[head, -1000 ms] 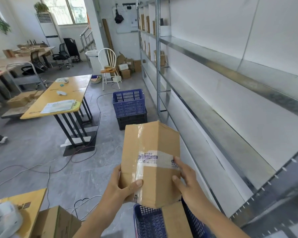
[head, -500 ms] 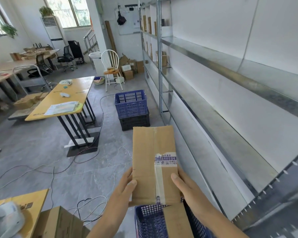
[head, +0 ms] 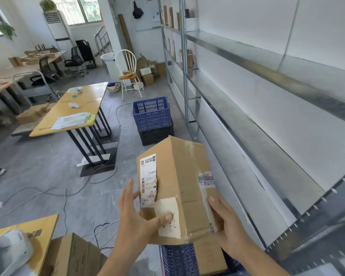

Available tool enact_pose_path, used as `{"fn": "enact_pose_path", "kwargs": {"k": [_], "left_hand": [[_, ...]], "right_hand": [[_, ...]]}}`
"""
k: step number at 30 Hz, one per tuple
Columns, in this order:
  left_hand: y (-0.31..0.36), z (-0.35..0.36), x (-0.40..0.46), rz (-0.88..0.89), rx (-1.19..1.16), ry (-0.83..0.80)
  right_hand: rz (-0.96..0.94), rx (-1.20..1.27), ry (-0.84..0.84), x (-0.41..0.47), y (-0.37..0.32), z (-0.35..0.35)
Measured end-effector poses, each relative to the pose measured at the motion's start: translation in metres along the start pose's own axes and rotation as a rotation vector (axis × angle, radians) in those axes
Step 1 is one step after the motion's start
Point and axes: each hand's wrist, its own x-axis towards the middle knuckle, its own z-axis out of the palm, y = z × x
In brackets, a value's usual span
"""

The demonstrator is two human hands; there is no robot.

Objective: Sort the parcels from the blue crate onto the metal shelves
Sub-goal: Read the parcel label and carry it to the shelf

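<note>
Taped cardboard parcel [head: 184, 188] held above blue lattice crate [head: 179, 259].
Left hand [head: 136, 218] thumb presses paper label; right hand [head: 228, 226] fingers curl round creased corner.

The parcel [head: 179, 188] was matt brown cardboard, creased, with strips of glossy clear tape and a white paper label [head: 148, 180] on its left face; a plain cream paper patch [head: 168, 216] was stuck below that. The shelves [head: 267, 136] on the right were dull grey galvanised metal, smooth, with a soft sheen. The near crate [head: 179, 259] was blue perforated plastic, as was the far crate [head: 151, 113], which sat on a black plastic one [head: 156, 136]. The table [head: 76, 108] at left had a smooth yellowish wood-look top on matt black metal legs. The floor [head: 48, 160] was grey, smooth and scuffed.
</note>
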Motion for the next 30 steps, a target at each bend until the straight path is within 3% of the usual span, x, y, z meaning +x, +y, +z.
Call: {"fn": "enact_pose_path", "kwargs": {"k": [8,14,17,20,30], "left_hand": [[0.006,-0.007,-0.002,-0.153,-0.195,-0.057],[0.009,-0.021,-0.002,-0.203,-0.321,-0.227],[0.007,-0.026,-0.001,-0.181,-0.290,-0.197],[0.003,-0.026,0.001,-0.156,-0.311,-0.179],[-0.002,-0.031,0.002,-0.133,-0.267,-0.208]], "right_hand": [[-0.103,0.024,-0.032,0.003,-0.003,-0.001],[-0.191,-0.404,-0.030,0.002,-0.012,-0.003],[-0.249,-0.660,0.018,0.001,-0.023,0.003],[-0.271,-0.735,0.045,0.004,-0.027,0.000],[-0.178,-0.539,0.011,0.004,-0.050,0.017]]}}
